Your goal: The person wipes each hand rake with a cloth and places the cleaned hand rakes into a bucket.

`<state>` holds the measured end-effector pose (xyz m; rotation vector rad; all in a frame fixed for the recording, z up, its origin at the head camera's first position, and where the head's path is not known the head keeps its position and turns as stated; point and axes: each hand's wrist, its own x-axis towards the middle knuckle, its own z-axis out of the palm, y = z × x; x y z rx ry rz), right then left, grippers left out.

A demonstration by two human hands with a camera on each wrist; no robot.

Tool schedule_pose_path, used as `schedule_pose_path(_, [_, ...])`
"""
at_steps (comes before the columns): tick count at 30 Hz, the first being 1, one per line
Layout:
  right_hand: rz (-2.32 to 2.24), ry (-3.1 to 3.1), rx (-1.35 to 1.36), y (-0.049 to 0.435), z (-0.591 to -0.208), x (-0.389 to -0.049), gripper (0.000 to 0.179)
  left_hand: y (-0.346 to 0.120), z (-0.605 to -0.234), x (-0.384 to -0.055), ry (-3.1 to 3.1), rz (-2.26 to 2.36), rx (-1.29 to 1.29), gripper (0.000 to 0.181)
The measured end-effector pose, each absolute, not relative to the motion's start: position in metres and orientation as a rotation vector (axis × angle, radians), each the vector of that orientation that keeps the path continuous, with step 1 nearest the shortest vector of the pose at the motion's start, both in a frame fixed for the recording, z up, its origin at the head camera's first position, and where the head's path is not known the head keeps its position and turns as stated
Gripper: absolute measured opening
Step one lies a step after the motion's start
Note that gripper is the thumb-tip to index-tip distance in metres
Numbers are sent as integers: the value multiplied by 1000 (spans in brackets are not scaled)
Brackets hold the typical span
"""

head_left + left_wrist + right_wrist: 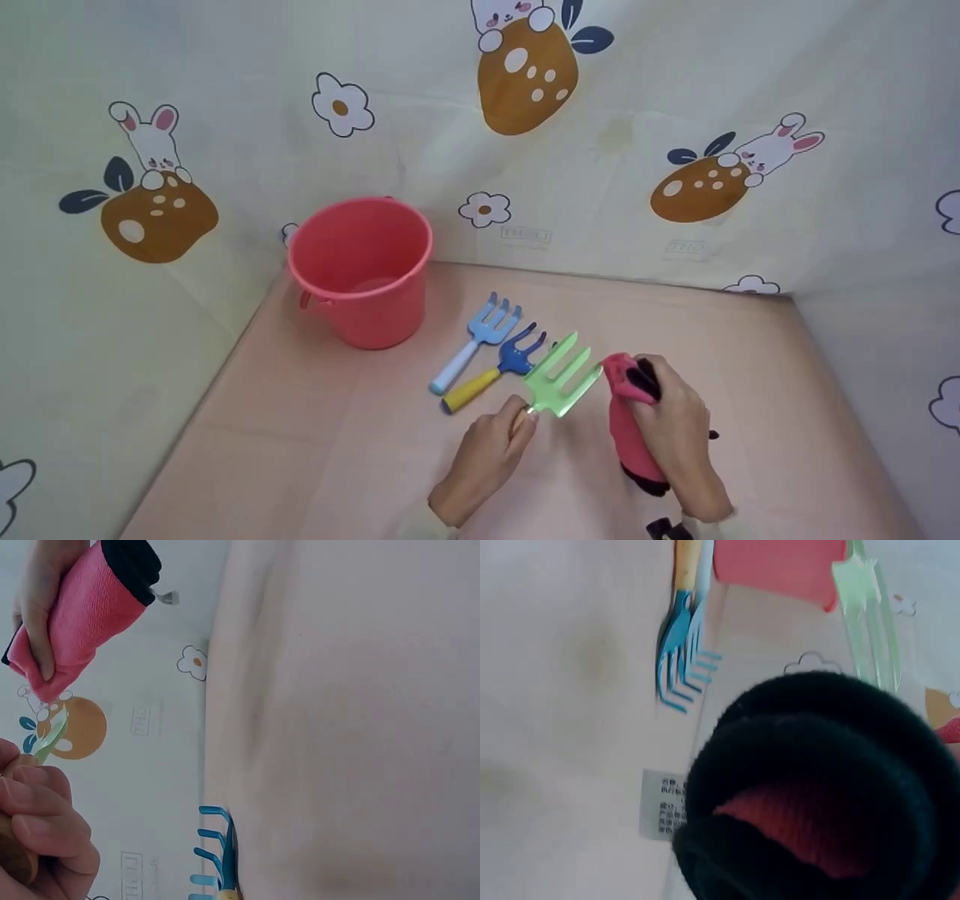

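Note:
In the head view my left hand (pixel 484 457) grips the handle of a green garden fork (pixel 546 394), tines pointing up and to the right. My right hand (pixel 675 424) holds a rolled pink cloth item with black trim (pixel 628 442); its exact kind is unclear. A tine tip lies close to the cloth's upper end, and I cannot tell whether they touch. In the right wrist view the black-edged opening (pixel 810 742) of the cloth hides most of the right hand. A printed label (pixel 664 802) shows beside it.
A red bucket (pixel 382 322) stands at the back left. Between it and my hands lie a light blue hand fork (pixel 487 330) and a dark blue hand rake (pixel 516 358) with a yellow handle. A patterned cloth wall (pixel 420 165) rises behind and at both sides.

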<state>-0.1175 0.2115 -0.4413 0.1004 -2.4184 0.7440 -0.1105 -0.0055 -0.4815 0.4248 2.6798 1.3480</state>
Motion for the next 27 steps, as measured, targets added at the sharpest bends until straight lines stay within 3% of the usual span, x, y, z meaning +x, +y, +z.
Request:
schedule_pose_path(11, [660, -2469, 468, 173, -446, -98, 32, 4, -479, -111, 2618, 1386, 480, 25])
schedule_pose_path(27, [483, -2394, 472, 158, -460, -114, 34, 5, -490, -108, 2626, 1396, 608, 19])
